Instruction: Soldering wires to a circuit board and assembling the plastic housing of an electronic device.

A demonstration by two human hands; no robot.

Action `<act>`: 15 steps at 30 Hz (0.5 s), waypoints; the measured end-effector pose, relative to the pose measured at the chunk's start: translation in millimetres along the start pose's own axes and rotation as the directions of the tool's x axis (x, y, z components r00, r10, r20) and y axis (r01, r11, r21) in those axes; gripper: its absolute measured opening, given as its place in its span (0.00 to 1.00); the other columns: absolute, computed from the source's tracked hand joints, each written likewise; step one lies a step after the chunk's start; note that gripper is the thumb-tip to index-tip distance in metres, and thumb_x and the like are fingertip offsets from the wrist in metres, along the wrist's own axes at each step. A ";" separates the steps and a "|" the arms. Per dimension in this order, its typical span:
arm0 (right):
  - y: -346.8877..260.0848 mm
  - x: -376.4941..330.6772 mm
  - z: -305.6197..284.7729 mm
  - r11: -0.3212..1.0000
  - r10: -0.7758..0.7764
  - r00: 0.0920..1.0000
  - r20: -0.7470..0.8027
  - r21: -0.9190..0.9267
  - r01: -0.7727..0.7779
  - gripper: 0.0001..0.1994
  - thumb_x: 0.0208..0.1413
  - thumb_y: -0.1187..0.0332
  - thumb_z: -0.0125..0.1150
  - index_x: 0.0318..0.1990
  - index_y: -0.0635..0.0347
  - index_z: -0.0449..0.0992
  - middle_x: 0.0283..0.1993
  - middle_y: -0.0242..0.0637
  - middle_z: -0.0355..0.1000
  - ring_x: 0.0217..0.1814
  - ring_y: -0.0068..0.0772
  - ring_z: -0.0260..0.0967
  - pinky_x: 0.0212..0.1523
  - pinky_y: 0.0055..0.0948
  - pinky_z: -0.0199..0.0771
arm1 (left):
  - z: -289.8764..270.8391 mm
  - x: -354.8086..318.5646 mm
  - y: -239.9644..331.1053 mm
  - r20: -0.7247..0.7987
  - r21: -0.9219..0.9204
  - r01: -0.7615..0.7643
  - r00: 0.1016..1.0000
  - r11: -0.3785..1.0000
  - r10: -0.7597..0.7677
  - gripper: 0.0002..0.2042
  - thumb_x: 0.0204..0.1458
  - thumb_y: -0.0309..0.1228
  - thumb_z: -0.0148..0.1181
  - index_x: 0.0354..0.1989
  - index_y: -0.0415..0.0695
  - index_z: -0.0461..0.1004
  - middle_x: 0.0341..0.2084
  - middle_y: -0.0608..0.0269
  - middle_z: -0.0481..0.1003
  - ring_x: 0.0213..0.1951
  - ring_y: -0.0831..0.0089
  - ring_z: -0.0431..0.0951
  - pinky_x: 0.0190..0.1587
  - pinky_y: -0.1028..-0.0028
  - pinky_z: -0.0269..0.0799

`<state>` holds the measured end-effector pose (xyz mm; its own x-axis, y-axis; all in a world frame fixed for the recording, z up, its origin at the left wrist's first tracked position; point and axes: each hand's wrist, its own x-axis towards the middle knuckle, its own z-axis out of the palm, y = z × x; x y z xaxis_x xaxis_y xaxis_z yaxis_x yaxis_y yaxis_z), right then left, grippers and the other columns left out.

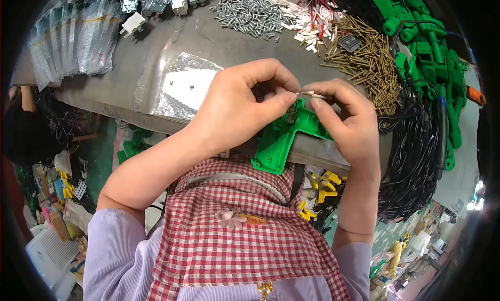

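Note:
A green plastic housing shell [276, 144], angled in shape and hollow side up, sits at the table's front edge below both hands. Over its upper end, the fingertips of my left hand [245, 100] are pinched together; what they hold is too small to make out. My right hand [346, 116] pinches a small thin white piece [312, 94] between thumb and forefinger, its tip close to the left fingertips. Inside the shell's upper part, a small metal part [291, 115] shows between the hands. The right hand covers some of the shell's right arm.
Silver screws [247, 14], small white pieces [312, 22] and long brass-coloured screws [364, 61] lie in heaps at the back. Black cables [416, 160] and green tool housings [432, 56] crowd the right. Bubble-wrap bags [78, 38] and white switch-like parts [133, 23] lie at the back left.

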<state>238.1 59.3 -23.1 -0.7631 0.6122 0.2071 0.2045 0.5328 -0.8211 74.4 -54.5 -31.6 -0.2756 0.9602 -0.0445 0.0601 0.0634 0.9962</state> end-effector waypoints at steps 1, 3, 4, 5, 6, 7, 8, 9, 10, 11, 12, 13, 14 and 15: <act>-3.1 0.9 1.0 1.000 -0.001 1.000 0.002 0.002 0.001 0.05 0.50 0.73 0.63 0.35 0.64 0.77 0.26 0.31 0.71 0.25 0.16 0.62 0.26 0.20 0.63 | 0.9 -0.4 0.1 -0.002 0.001 0.001 1.000 1.000 -0.001 0.06 0.51 0.24 0.61 0.37 0.38 0.74 0.28 0.70 0.75 0.29 0.86 0.72 0.33 0.84 0.69; -16.0 4.0 1.3 1.000 0.026 0.999 0.028 -0.018 -0.026 0.06 0.49 0.74 0.62 0.34 0.65 0.76 0.28 0.36 0.72 0.26 0.21 0.65 0.29 0.22 0.66 | 3.1 -1.7 0.2 -0.047 0.020 -0.041 0.998 0.999 0.042 0.05 0.50 0.23 0.61 0.34 0.38 0.75 0.26 0.71 0.74 0.27 0.87 0.72 0.31 0.84 0.68; -22.3 6.0 0.7 1.000 0.026 0.999 0.028 -0.018 -0.025 0.06 0.49 0.74 0.62 0.34 0.65 0.76 0.28 0.36 0.72 0.26 0.21 0.65 0.29 0.22 0.66 | 3.4 -3.2 -0.3 -0.047 0.022 -0.041 0.998 0.999 0.042 0.05 0.50 0.23 0.61 0.34 0.38 0.75 0.26 0.71 0.74 0.27 0.87 0.72 0.31 0.84 0.68; -28.5 8.3 -0.2 0.992 0.126 0.990 0.067 -0.015 -0.125 0.06 0.49 0.74 0.62 0.33 0.66 0.75 0.28 0.34 0.72 0.27 0.20 0.65 0.29 0.22 0.66 | 3.7 -5.1 -1.3 -0.077 0.160 -0.139 0.985 0.977 0.153 0.04 0.49 0.22 0.61 0.34 0.38 0.75 0.26 0.71 0.74 0.27 0.87 0.71 0.30 0.83 0.67; -31.0 10.4 -1.1 0.975 0.223 0.969 0.104 -0.019 -0.222 0.05 0.49 0.74 0.61 0.32 0.66 0.74 0.27 0.33 0.71 0.28 0.19 0.65 0.29 0.22 0.65 | 4.3 -5.3 -2.7 -0.092 0.297 -0.231 0.959 0.927 0.268 0.04 0.49 0.22 0.61 0.33 0.38 0.75 0.25 0.71 0.74 0.26 0.87 0.70 0.29 0.83 0.66; -30.3 11.5 -1.5 0.976 0.219 0.970 0.103 -0.018 -0.218 0.05 0.49 0.74 0.61 0.32 0.66 0.74 0.27 0.33 0.71 0.28 0.19 0.65 0.29 0.22 0.65 | 5.7 -5.2 -4.8 -0.092 0.299 -0.234 0.958 0.925 0.272 0.04 0.49 0.22 0.61 0.33 0.38 0.75 0.25 0.71 0.74 0.26 0.87 0.70 0.29 0.83 0.66; -28.6 12.4 -2.3 0.956 0.271 0.951 0.150 0.077 -0.284 0.05 0.49 0.74 0.60 0.31 0.66 0.73 0.26 0.31 0.70 0.28 0.18 0.63 0.29 0.21 0.65 | 8.0 -4.6 -7.5 -0.100 0.304 -0.267 0.946 0.915 0.309 0.04 0.46 0.21 0.62 0.31 0.39 0.75 0.24 0.69 0.74 0.25 0.85 0.71 0.28 0.82 0.66; -27.1 12.2 -2.0 0.920 0.319 0.927 0.200 0.170 -0.353 0.05 0.49 0.74 0.59 0.31 0.66 0.72 0.26 0.29 0.69 0.28 0.17 0.62 0.29 0.21 0.64 | 9.5 -4.4 -10.0 -0.104 0.308 -0.300 0.933 0.903 0.345 0.05 0.44 0.20 0.63 0.30 0.39 0.75 0.24 0.67 0.74 0.24 0.82 0.71 0.27 0.80 0.66; -23.7 12.8 -0.7 0.920 0.317 0.928 0.196 0.172 -0.351 0.05 0.49 0.74 0.59 0.31 0.66 0.72 0.26 0.29 0.69 0.28 0.17 0.62 0.29 0.21 0.64 | 11.1 -2.3 -12.0 -0.101 0.310 -0.302 0.932 0.901 0.347 0.05 0.44 0.20 0.63 0.30 0.39 0.75 0.24 0.67 0.74 0.24 0.82 0.71 0.27 0.80 0.66; -17.6 14.5 1.4 0.824 0.348 0.887 0.304 0.353 -0.444 0.04 0.52 0.73 0.58 0.32 0.63 0.71 0.25 0.25 0.65 0.28 0.13 0.59 0.29 0.17 0.58 | 12.5 1.2 -14.0 -0.099 0.454 -0.455 0.829 0.766 0.551 0.06 0.40 0.21 0.63 0.28 0.40 0.73 0.23 0.63 0.72 0.25 0.72 0.71 0.27 0.74 0.67; -10.4 15.7 2.1 0.681 0.353 0.840 0.412 0.503 -0.533 0.03 0.54 0.72 0.57 0.33 0.61 0.71 0.24 0.21 0.61 0.28 0.09 0.55 0.29 0.13 0.52 | 13.7 4.5 -16.7 -0.060 0.579 -0.568 0.686 0.585 0.725 0.08 0.37 0.22 0.63 0.26 0.41 0.71 0.21 0.59 0.70 0.26 0.62 0.71 0.27 0.69 0.69; -4.0 19.8 0.3 0.600 0.282 0.802 0.526 0.556 -0.575 0.04 0.55 0.71 0.55 0.35 0.61 0.70 0.24 0.22 0.61 0.28 0.09 0.55 0.30 0.13 0.53 | 13.4 7.1 -19.5 -0.060 0.601 -0.587 0.643 0.542 0.763 0.08 0.35 0.21 0.63 0.25 0.41 0.70 0.21 0.60 0.70 0.26 0.61 0.71 0.27 0.68 0.68; -4.2 16.6 2.0 0.600 0.288 0.804 0.521 0.556 -0.576 0.04 0.55 0.71 0.55 0.35 0.61 0.70 0.24 0.22 0.61 0.28 0.09 0.55 0.30 0.13 0.53 | 12.9 6.6 -19.4 -0.057 0.595 -0.592 0.643 0.543 0.764 0.08 0.35 0.21 0.63 0.25 0.41 0.70 0.21 0.60 0.70 0.26 0.61 0.71 0.27 0.68 0.68; -10.3 17.3 7.9 0.780 0.321 0.874 0.365 0.421 -0.463 0.04 0.54 0.72 0.56 0.34 0.63 0.71 0.25 0.23 0.62 0.28 0.12 0.57 0.29 0.16 0.57 | 10.4 5.5 -18.4 -0.085 0.568 -0.544 0.708 0.618 0.701 0.08 0.35 0.19 0.63 0.26 0.41 0.71 0.22 0.60 0.72 0.25 0.65 0.71 0.26 0.72 0.67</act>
<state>218.0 59.7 -15.2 -0.8250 0.4926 -0.2772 0.2547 -0.1138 -0.9603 81.7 -47.5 -50.9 -0.2345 0.7010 0.6735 0.7320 -0.3286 0.5969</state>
